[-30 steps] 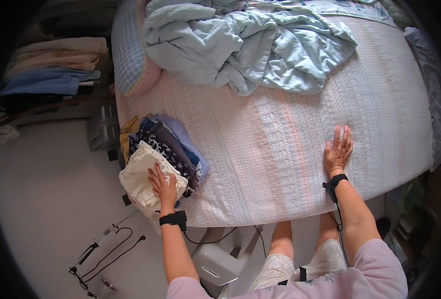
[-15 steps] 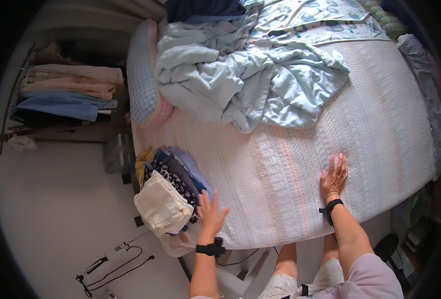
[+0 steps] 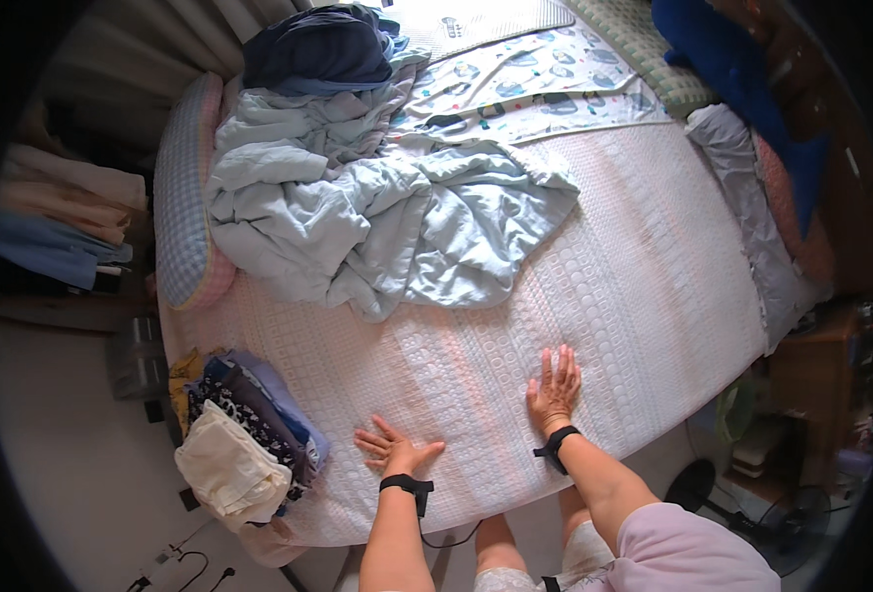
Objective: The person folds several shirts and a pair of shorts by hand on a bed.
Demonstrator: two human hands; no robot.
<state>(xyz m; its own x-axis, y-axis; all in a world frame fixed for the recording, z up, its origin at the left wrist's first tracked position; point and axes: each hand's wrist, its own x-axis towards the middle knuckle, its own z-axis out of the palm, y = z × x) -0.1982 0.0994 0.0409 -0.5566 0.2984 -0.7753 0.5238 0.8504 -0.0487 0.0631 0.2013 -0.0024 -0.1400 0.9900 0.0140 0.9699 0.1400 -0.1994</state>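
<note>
Both of my palms are on the pale quilted bedspread (image 3: pixel 644 266). My left hand (image 3: pixel 400 450) is spread with its thumb out, holding nothing, near the bed's front edge. To its left lies a pile of folded clothes (image 3: pixel 259 395), with cream folded cloth (image 3: pixel 229 464) on top and dark patterned, blue and mustard pieces under it. My right hand (image 3: pixel 557 389) lies flat farther right, fingers stretched and nothing in them. Beyond the hands spreads a crumpled light-blue blanket (image 3: pixel 387 217).
A checked bolster (image 3: pixel 195 187) lines the bed's left side. Dark clothing (image 3: pixel 313 44) is heaped at the far left. A printed sheet (image 3: pixel 545 89) and a blue plush toy (image 3: pixel 742 69) are at the far end. A fan (image 3: pixel 792 518) stands at lower right.
My left hand has moved away from the clothes pile onto the bedspread. My view has turned to the right, so the bed appears shifted left. The right hand stays flat on the bed.
</note>
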